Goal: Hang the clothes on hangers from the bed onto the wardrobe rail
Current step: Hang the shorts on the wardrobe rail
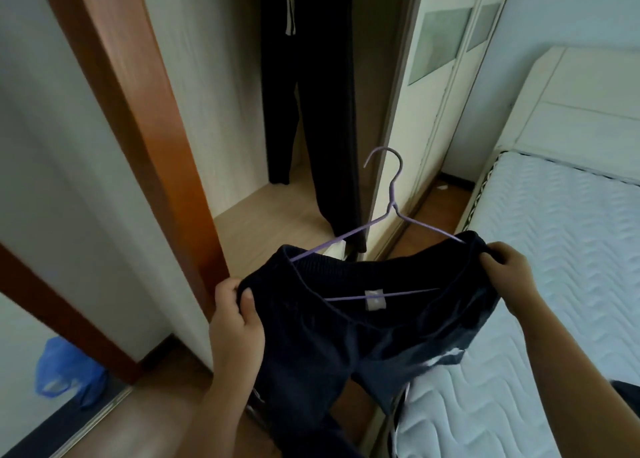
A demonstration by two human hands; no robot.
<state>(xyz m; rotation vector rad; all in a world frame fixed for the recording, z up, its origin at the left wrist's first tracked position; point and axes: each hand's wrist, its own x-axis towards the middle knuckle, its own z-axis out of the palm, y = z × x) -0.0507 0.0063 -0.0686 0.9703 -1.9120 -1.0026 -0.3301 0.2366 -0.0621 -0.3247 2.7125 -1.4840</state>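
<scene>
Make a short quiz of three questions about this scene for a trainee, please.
1. True or false: only the left hand holds the navy trousers, and the right hand is free.
2. Which colour is the hanger inside the waistband? A white, B purple, C red.
3. What hangs inside the wardrobe?
Key: 1 false, both hands grip the waistband; 2 B; 3 black trousers.

Matt dark cloth trousers [363, 336] on a smooth lilac hanger [391, 211] (perhaps coated wire).
</scene>
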